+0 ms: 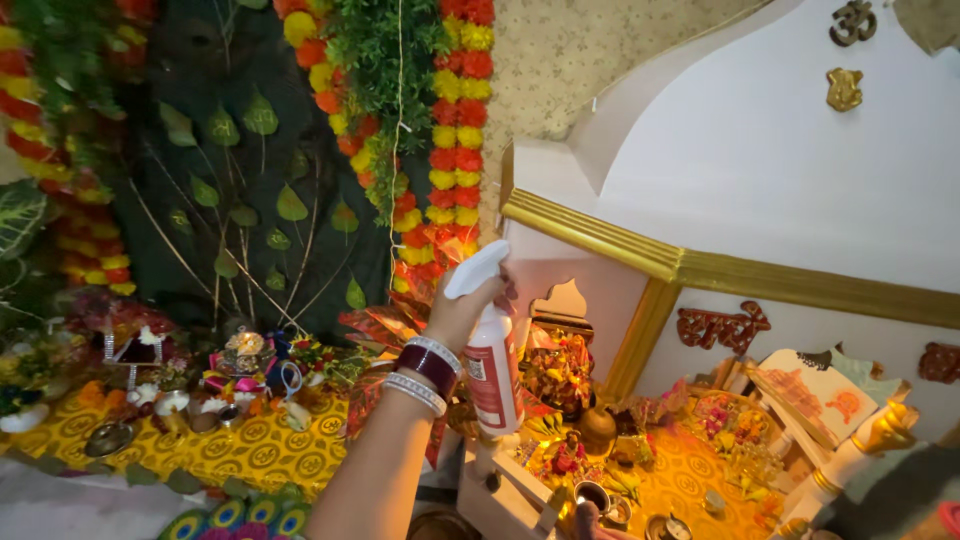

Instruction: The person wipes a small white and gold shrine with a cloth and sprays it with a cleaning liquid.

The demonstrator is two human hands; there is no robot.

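The left hand (pixel 468 310) was clamped around a spray bottle (pixel 490 350), nozzle aimed into the small shrine (pixel 640 300); the right hand was not visible.

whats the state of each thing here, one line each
spray bottle: upright, lifted, gripped at the neck, nozzle toward the shrine
left hand: closed around the spray bottle, bangles on the wrist
marigold garland: hanging straight down beside the shrine
white shrine: open-fronted, filled with small items
yellow cloth: spread flat, small items on it
small metal pot: upright, open top
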